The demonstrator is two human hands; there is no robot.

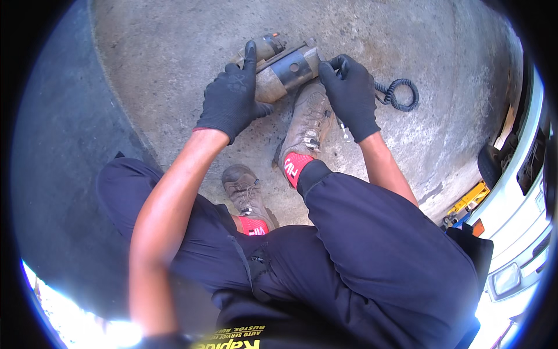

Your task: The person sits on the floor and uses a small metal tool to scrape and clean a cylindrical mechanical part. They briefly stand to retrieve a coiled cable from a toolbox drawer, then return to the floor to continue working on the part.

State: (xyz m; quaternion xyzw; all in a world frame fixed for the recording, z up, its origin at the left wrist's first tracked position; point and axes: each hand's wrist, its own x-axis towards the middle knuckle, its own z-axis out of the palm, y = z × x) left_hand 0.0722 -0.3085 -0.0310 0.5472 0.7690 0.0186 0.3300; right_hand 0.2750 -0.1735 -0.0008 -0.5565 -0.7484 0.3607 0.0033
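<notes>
My left hand point(232, 96), in a black glove, grips a starter motor point(270, 84) above the concrete floor. Its thumb lies along the top and the other fingers wrap the near side. The motor has a silver cylindrical body with a dark band and a round hole, and a smaller cylinder point(268, 43) with an orange spot beside it. At the motor's right end is my right hand point(350, 87), also black-gloved, thumb and forefinger pinched together. What they hold is hidden. A coiled black cord point(404, 96) emerges from behind that hand; I cannot tell whether it is held.
Beneath the motor is my right brown shoe point(308, 119); my left shoe point(241, 186) stands nearer. A white vehicle point(505, 232) with a headlight lines the right edge, and a yellow metal tool point(468, 198) lies by it. Dark flooring point(64, 163) spans the left.
</notes>
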